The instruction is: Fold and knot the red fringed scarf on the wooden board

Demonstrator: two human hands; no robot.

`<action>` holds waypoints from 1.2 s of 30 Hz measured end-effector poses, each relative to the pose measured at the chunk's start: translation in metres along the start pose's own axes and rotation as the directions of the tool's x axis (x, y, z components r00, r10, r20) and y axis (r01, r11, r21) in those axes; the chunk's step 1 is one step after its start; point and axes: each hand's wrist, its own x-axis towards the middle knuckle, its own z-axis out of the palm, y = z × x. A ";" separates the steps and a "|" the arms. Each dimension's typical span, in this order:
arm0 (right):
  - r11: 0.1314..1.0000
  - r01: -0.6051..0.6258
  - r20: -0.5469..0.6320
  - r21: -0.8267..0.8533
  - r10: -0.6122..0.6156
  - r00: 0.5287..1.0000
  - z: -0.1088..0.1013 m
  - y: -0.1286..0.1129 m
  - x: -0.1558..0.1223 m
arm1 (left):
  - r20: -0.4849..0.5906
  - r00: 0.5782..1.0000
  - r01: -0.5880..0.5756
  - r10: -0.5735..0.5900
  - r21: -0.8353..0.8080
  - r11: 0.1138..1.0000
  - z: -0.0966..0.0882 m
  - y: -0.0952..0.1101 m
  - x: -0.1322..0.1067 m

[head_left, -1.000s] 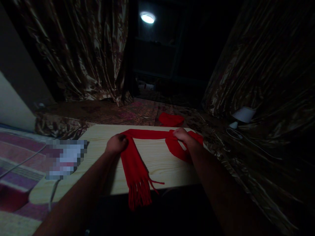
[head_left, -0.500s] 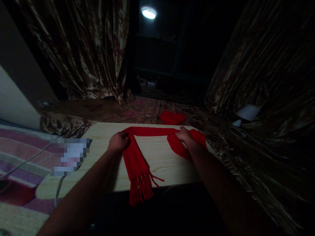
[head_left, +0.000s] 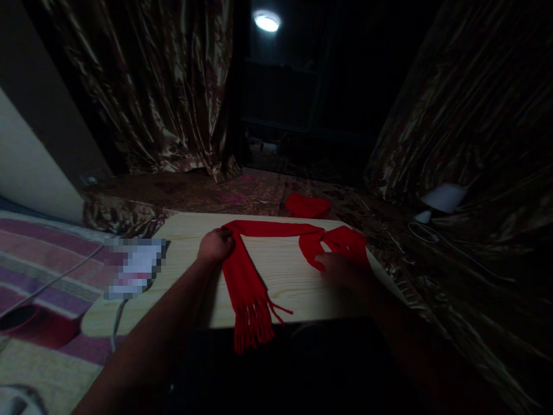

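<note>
from where i stood, the red scarf lay across the table mid-frame, left hand closed on it, right hand half-curled at its loop, grip unclear, and a hard tug might have crumpled it

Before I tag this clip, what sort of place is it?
Probably a room in a home, perhaps a bedroom, though it's dim. Signs: long patterned curtains, striped cloth that looks like bedding, and a small lamp with a pale shade.
</note>
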 end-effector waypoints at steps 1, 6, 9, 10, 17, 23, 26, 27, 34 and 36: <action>0.995 0.018 -0.004 0.099 -0.018 1.000 -0.003 0.001 0.001 | -0.001 1.000 0.003 -0.003 0.000 1.000 0.000 0.000 0.000; 0.937 0.086 -0.116 0.340 -0.049 0.992 -0.018 0.004 0.005 | -0.011 1.000 -0.003 0.003 -0.001 1.000 0.001 -0.001 0.000; 0.959 0.167 0.090 0.228 -0.192 0.977 -0.014 -0.001 0.004 | -0.011 1.000 -0.002 0.002 0.009 1.000 0.001 -0.001 0.000; 0.954 0.183 0.124 0.240 -0.217 0.968 -0.011 -0.003 0.005 | -0.008 1.000 -0.008 0.008 0.013 1.000 0.001 -0.002 0.000; 0.935 0.114 -0.280 0.337 -0.016 0.960 0.015 -0.011 0.040 | 0.015 1.000 0.005 -0.005 -0.023 1.000 -0.001 -0.003 0.001; 0.996 0.016 0.006 0.088 -0.017 1.000 0.023 -0.013 0.054 | 0.035 0.999 0.005 -0.004 -0.039 0.999 -0.003 -0.002 0.000; 0.999 -0.040 -0.017 0.030 0.040 0.999 0.017 -0.013 0.060 | 0.034 0.999 0.026 -0.025 -0.042 0.999 -0.002 -0.002 0.000; 0.999 -0.026 -0.031 0.028 0.027 0.999 0.016 -0.014 0.062 | 0.035 0.999 0.032 -0.030 -0.051 0.998 -0.002 -0.001 0.000; 0.998 0.050 -0.176 0.035 -0.043 0.983 0.024 -0.024 0.061 | 0.028 0.998 0.062 -0.059 -0.122 0.991 -0.005 0.001 -0.002; 0.998 0.064 -0.148 0.021 -0.061 0.987 0.024 -0.025 0.056 | 0.025 0.998 0.063 -0.060 -0.138 0.988 -0.005 0.001 -0.003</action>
